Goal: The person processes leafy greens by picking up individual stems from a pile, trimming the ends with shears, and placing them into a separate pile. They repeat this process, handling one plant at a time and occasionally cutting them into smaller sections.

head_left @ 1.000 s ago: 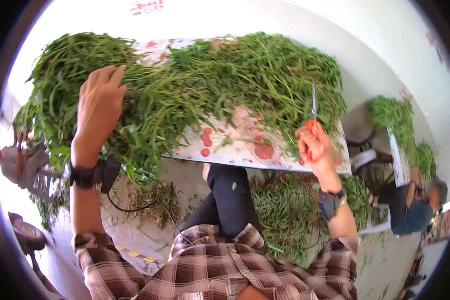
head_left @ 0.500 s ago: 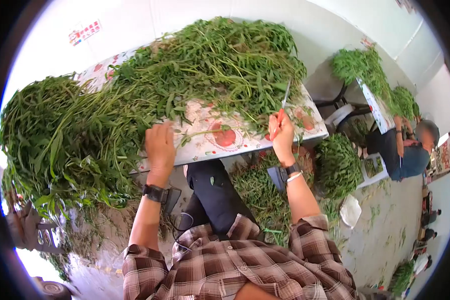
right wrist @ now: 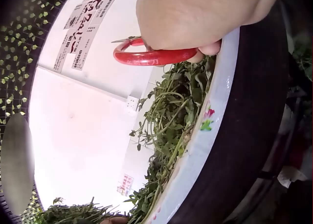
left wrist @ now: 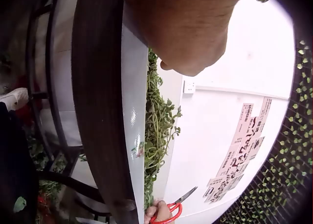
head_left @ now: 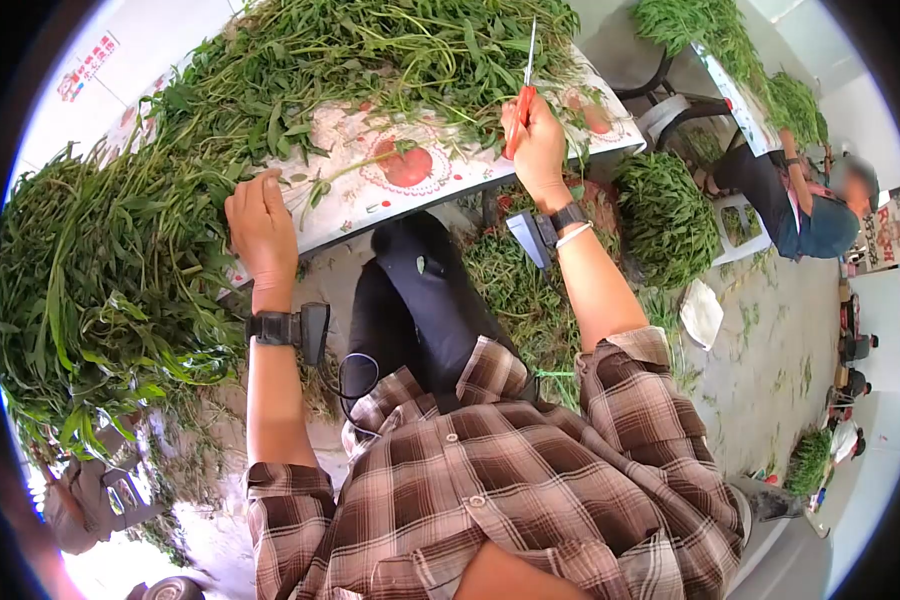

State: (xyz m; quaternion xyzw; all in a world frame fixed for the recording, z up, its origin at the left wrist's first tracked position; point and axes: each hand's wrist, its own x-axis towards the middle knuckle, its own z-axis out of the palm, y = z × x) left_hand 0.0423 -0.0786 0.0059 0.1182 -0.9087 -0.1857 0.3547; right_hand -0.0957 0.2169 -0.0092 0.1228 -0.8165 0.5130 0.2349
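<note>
My right hand [head_left: 540, 150] grips red-handled scissors [head_left: 527, 92] at the table's front edge, the blades pointing away from me over the greens. In the right wrist view a red handle loop [right wrist: 146, 56] juts from under this hand. My left hand [head_left: 262, 225] is at the table edge beside the left heap of leafy greens [head_left: 100, 250], back up, fingers loosely bent; no stem shows coming out of it. Between the hands a single leafy stem [head_left: 345, 172] lies on the flower-patterned tablecloth [head_left: 365, 200]. A second mass of greens [head_left: 370, 70] covers the table's back.
Cut greens [head_left: 520, 270] lie heaped on the floor under the table, with a full bundle [head_left: 665, 215] to the right. Another person [head_left: 800, 200] sits at a second table [head_left: 735, 100] of greens. A white bag [head_left: 702, 313] lies on the floor.
My left hand has come off the left heap to the front edge, then shifted slightly left. The right hand keeps the scissors. The view has swung, showing more of the right side.
</note>
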